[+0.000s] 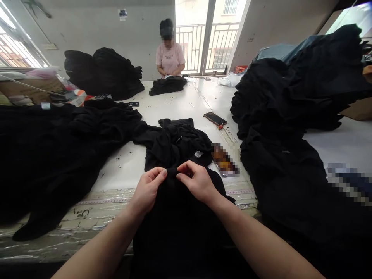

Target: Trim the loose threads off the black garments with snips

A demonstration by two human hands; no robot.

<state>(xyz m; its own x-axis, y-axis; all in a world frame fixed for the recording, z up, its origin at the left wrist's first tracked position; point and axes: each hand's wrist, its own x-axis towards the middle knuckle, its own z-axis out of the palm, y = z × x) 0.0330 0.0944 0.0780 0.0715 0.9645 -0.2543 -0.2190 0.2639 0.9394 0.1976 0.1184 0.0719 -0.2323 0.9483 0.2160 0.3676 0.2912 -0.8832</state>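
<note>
My left hand (148, 190) and my right hand (197, 181) are close together at the middle of the white table. Each pinches a fold of a black garment (174, 228) between thumb and fingers. That garment runs from under my forearms up the table, with more crumpled black cloth (177, 143) beyond my hands. A small white label (198, 154) shows on the cloth just above my right hand.
Large heaps of black garments (290, 128) fill the right side, and another (52, 151) spreads over the left. A phone (215, 118) and a blurred packet (225, 161) lie on the table (186, 104). At the far end, a co-worker (170, 58) handles black cloth.
</note>
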